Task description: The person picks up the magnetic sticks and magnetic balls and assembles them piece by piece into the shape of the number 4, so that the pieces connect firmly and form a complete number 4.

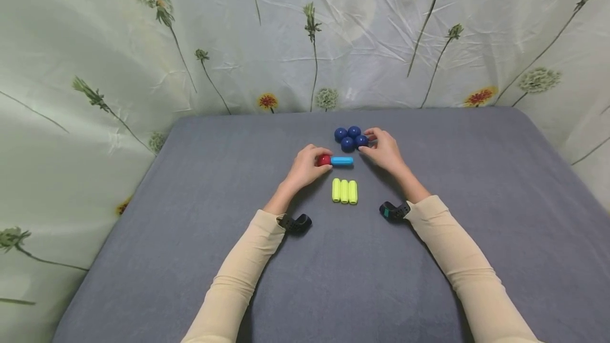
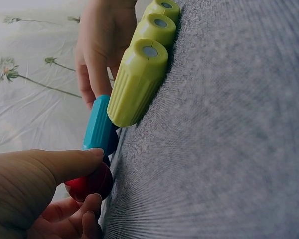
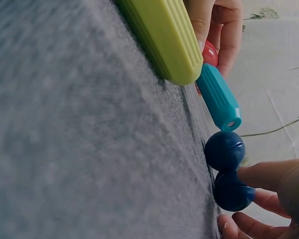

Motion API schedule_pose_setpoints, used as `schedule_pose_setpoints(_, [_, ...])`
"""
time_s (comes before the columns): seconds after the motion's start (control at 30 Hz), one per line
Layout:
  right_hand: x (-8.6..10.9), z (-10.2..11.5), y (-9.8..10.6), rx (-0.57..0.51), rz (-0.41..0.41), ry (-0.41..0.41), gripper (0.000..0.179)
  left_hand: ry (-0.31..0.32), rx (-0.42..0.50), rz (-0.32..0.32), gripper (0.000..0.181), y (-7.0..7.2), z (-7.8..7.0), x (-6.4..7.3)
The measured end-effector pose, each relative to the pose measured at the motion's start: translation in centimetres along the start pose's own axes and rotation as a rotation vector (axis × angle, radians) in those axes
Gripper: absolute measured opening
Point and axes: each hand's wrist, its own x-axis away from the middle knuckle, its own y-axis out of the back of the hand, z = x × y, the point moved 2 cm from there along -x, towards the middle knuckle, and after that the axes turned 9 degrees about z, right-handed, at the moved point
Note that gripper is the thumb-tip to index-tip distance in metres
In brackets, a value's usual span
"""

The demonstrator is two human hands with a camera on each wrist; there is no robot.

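Note:
My left hand (image 1: 307, 165) pinches a red ball (image 1: 324, 160) between thumb and fingers. A light blue ribbed rod (image 1: 342, 161) extends to the right from that ball, its end touching it. Behind and to the right, my right hand (image 1: 384, 150) has its thumb and fingertips around the rightmost dark blue ball (image 1: 362, 141). Several dark blue balls (image 1: 347, 144) sit clustered beside it. In the right wrist view, the thumb touches that dark blue ball (image 3: 233, 191). Nearer me, three yellow-green ribbed rods (image 1: 344, 191) lie side by side, round grey discs showing in their ends (image 2: 150, 51).
Everything lies on a grey cloth-covered table (image 1: 343, 279). A pale curtain (image 1: 286, 41) with printed flowers hangs behind its far edge. Black straps with small devices (image 1: 296, 223) are worn at both wrists.

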Motion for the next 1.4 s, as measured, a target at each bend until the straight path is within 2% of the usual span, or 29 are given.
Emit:
schedule_pose_setpoints(0.23, [-0.12, -0.01, -0.09, 0.036, -0.005, -0.025, 0.043, -0.003, 0.005, 0.003, 0.031, -0.13, -0.24, -0.04])
schedule_pose_setpoints(0.47, [0.10, -0.30, -0.24, 0.064, -0.034, -0.015, 0.039, -0.008, 0.015, 0.002, 0.031, -0.53, -0.14, -0.01])
schedule_pose_setpoints(0.93, [0.14, -0.45, -0.55, 0.022, -0.035, -0.032, 0.035, -0.010, 0.024, -0.009, 0.031, -0.34, 0.10, 0.18])
schedule_pose_setpoints(1.1, [0.16, -0.69, -0.44, 0.009, 0.010, -0.025, 0.035, -0.015, 0.018, -0.002, 0.031, -0.24, 0.10, 0.21])
schedule_pose_setpoints(1.4, [0.35, -0.86, 0.20, 0.006, 0.165, 0.032, 0.037, -0.013, 0.013, -0.011, 0.031, 0.04, 0.12, 0.16])
